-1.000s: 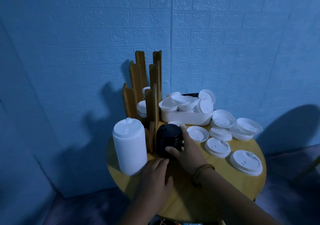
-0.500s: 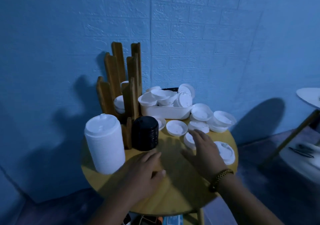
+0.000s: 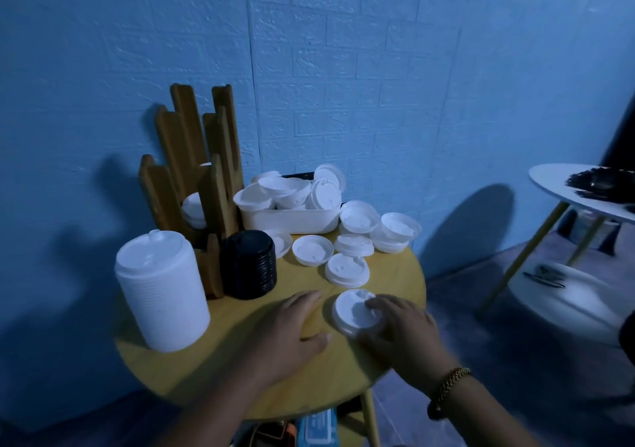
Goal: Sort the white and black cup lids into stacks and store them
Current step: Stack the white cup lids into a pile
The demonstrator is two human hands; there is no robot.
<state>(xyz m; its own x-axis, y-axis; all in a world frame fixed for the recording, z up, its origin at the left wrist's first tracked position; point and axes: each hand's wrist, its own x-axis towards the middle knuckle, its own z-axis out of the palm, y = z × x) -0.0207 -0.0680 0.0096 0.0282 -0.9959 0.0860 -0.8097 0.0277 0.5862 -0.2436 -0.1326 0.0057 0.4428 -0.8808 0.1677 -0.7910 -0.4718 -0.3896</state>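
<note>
The right hand (image 3: 402, 329) grips a white lid (image 3: 354, 314) at the table's (image 3: 206, 378) 3 o'clock. The left hand (image 3: 292, 329) lies flat beside it. A white stack (image 3: 161, 292) stands at 9 o'clock.

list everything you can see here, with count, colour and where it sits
table: one, yellow, centre
white lid stack: one, white, front left
black lid stack: one, black, beside it
rack: one, brown, back left
tub: one, white, back, full of lids
loose lids: several, white, table's right half
near lid: one, white, under right hand
side table: one, white, far right
bracelet: one, gold, right wrist
left hand: flat on table
right hand: grips near lid
</note>
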